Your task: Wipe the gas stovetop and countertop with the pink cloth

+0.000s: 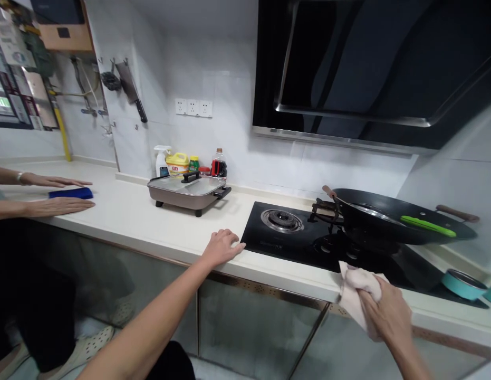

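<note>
My right hand (390, 314) is closed round a crumpled white cloth (362, 287) at the front edge of the counter, just before the black gas stove (300, 253). Part of the cloth hangs over the edge. My left hand (223, 247) rests on the white countertop (182, 232) beside the stove's left front corner, thumb stretched out and fingers apart, holding nothing. The left burner (282, 219) has no pan on it and its ring shows. Over the right burner sits a large black wok (372, 227) with a bright green-handled utensil (427, 226) lying in it.
An electric pan (182, 198) with a glass lid stands behind my left hand, with several bottles behind it. At far left, another person's hands (59, 206) lie by a blue cloth (71, 193). A turquoise pot (464, 285) stands right; the range hood (348, 68) hangs above.
</note>
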{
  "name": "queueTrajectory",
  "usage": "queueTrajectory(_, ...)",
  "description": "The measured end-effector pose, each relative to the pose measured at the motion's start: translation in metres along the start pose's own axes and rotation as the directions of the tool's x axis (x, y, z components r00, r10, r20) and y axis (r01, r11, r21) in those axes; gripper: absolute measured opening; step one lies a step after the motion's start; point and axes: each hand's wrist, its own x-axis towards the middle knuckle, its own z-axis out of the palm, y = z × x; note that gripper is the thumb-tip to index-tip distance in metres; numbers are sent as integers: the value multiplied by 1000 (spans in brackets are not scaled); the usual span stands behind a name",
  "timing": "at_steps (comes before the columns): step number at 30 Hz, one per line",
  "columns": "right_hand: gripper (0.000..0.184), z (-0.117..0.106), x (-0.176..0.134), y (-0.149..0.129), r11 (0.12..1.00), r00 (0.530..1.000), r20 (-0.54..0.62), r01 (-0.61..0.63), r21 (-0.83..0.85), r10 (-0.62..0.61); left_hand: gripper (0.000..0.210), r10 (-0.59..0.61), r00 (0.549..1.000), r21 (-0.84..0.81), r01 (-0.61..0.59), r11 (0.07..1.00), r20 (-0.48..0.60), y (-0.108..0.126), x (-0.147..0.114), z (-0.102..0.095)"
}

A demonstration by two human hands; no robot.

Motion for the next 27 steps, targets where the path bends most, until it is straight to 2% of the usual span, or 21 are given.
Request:
queueTrajectory(2,55,-6,2,-37,999,996,77,-42,19,40,38,8,1000,2,-8,1000,-1,0,0,1)
queueTrajectory(3,56,-7,1,-58,999,994,109,-26,44,21,38,11,1000,1,-11,1000,0,0,0,1)
queueTrajectory(5,55,-8,-2,-104,991,985,153,57,121,-76,38,14,1000,1,-14,1000,-3,0,0,2)
queueTrajectory(8,55,-6,-4,-170,952,945,214,196,236,-248,36,17,1000,12,-17,1000,-17,0,-1,2)
queueTrajectory(10,53,-3,1,-204,931,910,276,232,282,-310,36,22,1000,21,-22,1000,-23,0,-2,3)
queueTrajectory(12,48,-1,12,-223,923,869,358,237,303,-341,36,26,999,25,-25,999,-21,-1,-3,3)
queueTrajectory(14,42,2,27,-230,929,834,433,229,291,-342,35,26,999,27,-26,999,-19,-1,-3,3)
queueTrajectory(16,40,6,43,-228,946,825,475,207,250,-306,35,28,999,30,-28,999,-17,-1,-4,2)
queueTrajectory(20,43,14,69,-215,986,863,482,100,135,-153,35,24,1000,39,-24,999,-18,-1,-4,2)
queueTrajectory(23,54,19,82,-206,999,885,465,-3,34,-13,34,23,999,43,-21,999,-26,0,-4,3)
queueTrajectory(27,67,25,92,-203,993,893,434,-102,-60,118,34,26,999,39,-24,999,-40,1,-5,4)
